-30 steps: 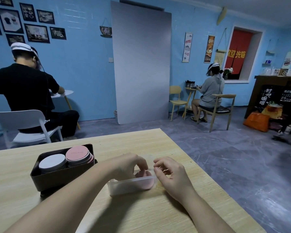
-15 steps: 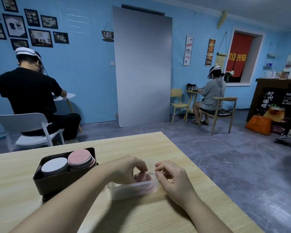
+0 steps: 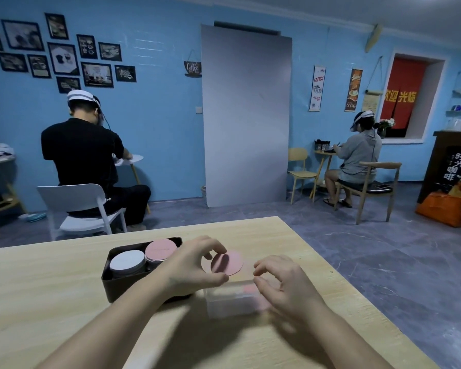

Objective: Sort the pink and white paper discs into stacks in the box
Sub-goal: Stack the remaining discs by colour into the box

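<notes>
- Pink disc (image 3: 228,263): pinched at its left rim by the left hand (image 3: 190,265), thumb beneath and fingertips on top; held in the air just above the clear tub (image 3: 230,302), to the right of the dark box (image 3: 123,286).
- Round, so no long axis to speak of; broad face tilted up toward the camera, free rim pointing right, toward the right hand (image 3: 285,286).
- Step in hand, by the look of it: carrying this disc leftward to the pink stack (image 3: 161,250) at the far right end of the box.
- To do it well: keep the pinch light and close to the rim, to spare the paper a crease.
- Level the face before lowering; centre it over the pink stack, not the white stack (image 3: 127,262) just beside it on the left.
- Set down flat, then release, for tidy, lined-up rims.
- Worth checking for a second disc clinging underneath; cannot tell from this view.
- Right hand: hovering over the tub, fingers loosely curled, grasping nothing; well placed to steady the tub or reach for the next disc.
- Tub: more pink inside, too blurred to count.
- Bench (image 3: 51,288): pale wood, bearing box and tub side by side.
</notes>
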Motion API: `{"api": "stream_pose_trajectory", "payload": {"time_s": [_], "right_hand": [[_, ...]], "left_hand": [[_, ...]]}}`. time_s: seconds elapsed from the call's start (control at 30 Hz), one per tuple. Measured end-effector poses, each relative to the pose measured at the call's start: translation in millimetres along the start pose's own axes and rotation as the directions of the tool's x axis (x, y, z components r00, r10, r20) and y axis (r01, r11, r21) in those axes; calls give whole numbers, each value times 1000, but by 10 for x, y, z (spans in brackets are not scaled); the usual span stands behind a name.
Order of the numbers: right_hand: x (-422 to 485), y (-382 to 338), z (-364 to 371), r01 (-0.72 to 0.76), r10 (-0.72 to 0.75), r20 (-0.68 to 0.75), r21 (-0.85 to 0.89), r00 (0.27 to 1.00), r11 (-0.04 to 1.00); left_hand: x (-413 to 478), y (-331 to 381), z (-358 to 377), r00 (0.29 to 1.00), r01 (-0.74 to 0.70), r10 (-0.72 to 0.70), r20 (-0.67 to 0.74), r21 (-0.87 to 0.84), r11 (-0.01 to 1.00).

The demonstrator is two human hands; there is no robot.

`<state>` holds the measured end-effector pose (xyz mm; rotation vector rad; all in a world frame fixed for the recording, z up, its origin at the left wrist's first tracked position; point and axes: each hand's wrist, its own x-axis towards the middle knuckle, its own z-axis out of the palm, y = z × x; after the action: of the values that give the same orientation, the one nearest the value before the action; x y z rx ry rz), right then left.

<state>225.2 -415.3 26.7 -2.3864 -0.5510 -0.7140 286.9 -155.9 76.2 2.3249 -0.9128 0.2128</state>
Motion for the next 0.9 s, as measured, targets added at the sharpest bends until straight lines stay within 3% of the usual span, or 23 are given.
{"api": "stream_pose_trajectory", "payload": {"time_s": [0.2, 0.47, 0.7, 0.9], "right_hand": [[89, -219, 191, 34, -34, -5, -73, 999, 997], [259, -508, 381, 48, -54, -33, -168, 998, 985], [357, -615, 532, 36, -36, 6, -144, 999, 989], [440, -599, 581, 6, 2, 56, -138, 998, 990]], "left_hand": [[-413, -290, -555, 983, 121, -113, -142, 50, 991], [-868, -811, -984, 910, 324, -295, -293, 55, 945], [-903, -1091, -947, 871, 416, -371, -323, 81, 906], [-914, -1122, -923, 854, 445, -451, -260, -85, 892]]}}
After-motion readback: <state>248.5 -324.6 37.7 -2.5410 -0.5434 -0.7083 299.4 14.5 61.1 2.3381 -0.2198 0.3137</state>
